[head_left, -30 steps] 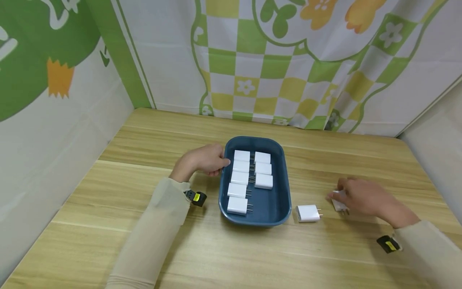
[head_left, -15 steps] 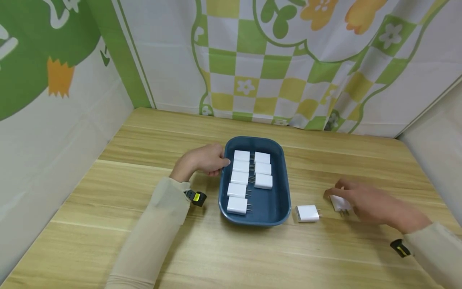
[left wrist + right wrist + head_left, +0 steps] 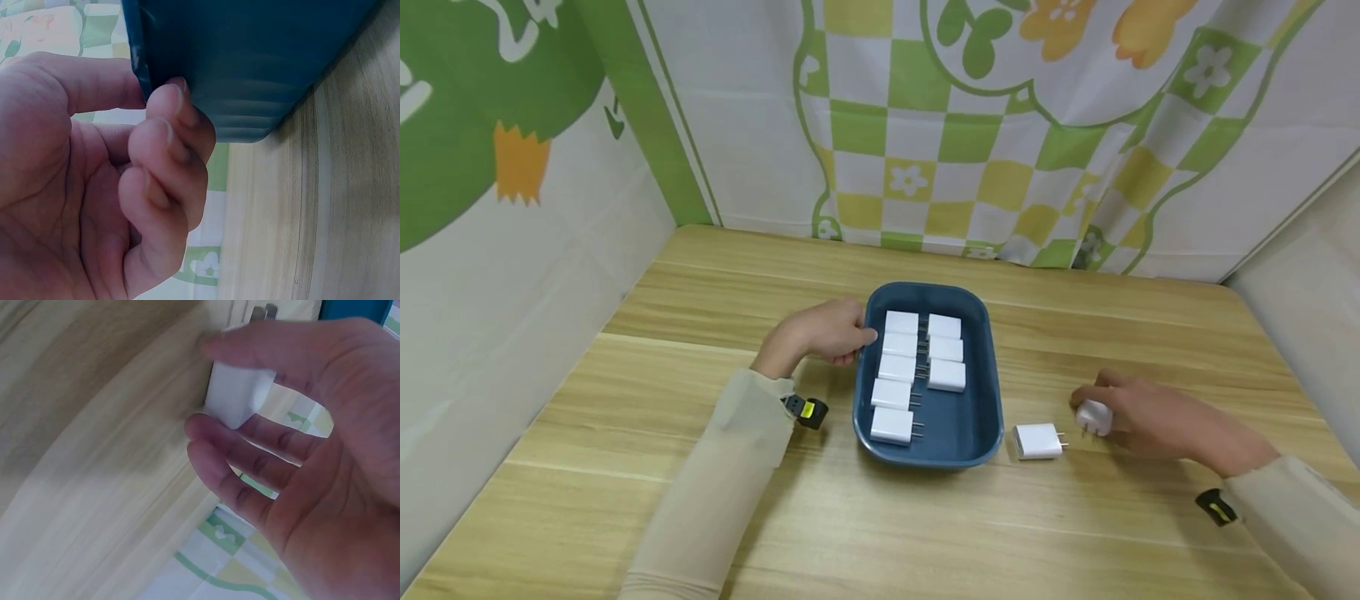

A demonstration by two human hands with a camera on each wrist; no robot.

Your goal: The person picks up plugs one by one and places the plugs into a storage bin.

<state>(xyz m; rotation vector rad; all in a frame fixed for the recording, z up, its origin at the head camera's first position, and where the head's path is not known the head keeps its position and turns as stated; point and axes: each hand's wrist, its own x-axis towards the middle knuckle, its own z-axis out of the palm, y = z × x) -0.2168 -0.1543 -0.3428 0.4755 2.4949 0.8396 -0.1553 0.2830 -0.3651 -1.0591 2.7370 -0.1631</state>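
My left hand (image 3: 829,331) pinches the left rim of a dark blue plastic tray (image 3: 992,392), thumb over the edge and curled fingers against the outer wall, as the left wrist view shows. Inside the tray lie white plug-in chargers (image 3: 897,369) in two columns, the left one longer, prongs of the left column pointing right. My right hand (image 3: 1161,417) holds another white charger (image 3: 1095,417) between thumb and fingers, close to the tabletop. In the right wrist view that charger (image 3: 240,394) has its two metal prongs uppermost. One loose charger (image 3: 1037,442) lies between the tray and my right hand.
A wood-grain table (image 3: 700,300) carries everything. Behind it hangs a green, yellow and white checked curtain (image 3: 970,167), with white walls at left and right. Inside the tray, bare floor shows at the lower right.
The charger at my right hand has turned, its prongs now facing toward the near side, and has shifted slightly left. My left hand and the tray stay put.
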